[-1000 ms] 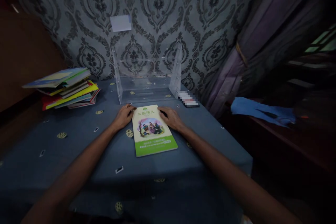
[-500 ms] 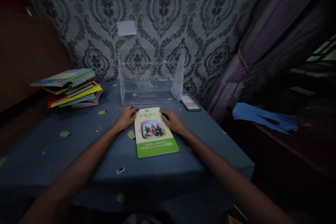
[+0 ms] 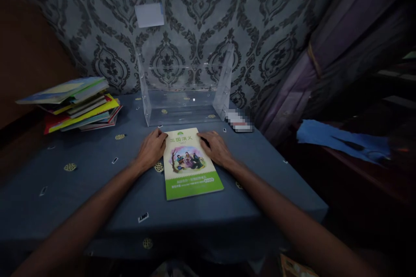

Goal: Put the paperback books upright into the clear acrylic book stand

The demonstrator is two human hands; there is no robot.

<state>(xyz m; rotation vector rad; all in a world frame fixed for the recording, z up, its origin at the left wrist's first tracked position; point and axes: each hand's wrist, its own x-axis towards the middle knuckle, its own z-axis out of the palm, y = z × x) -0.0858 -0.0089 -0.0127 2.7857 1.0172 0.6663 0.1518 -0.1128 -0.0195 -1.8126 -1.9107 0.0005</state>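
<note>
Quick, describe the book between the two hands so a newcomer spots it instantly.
On the blue tablecloth, look just in front of the clear stand. There, between the left hand and right hand, lies the book, cover up. Unlike the piled books, it lies singly, cream above a green band, with illustrated figures.

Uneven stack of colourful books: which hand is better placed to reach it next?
Likely the left hand: it is nearer the stack of colourful books, which lies on its side, while the right hand is across the cream-and-green paperback.
</note>
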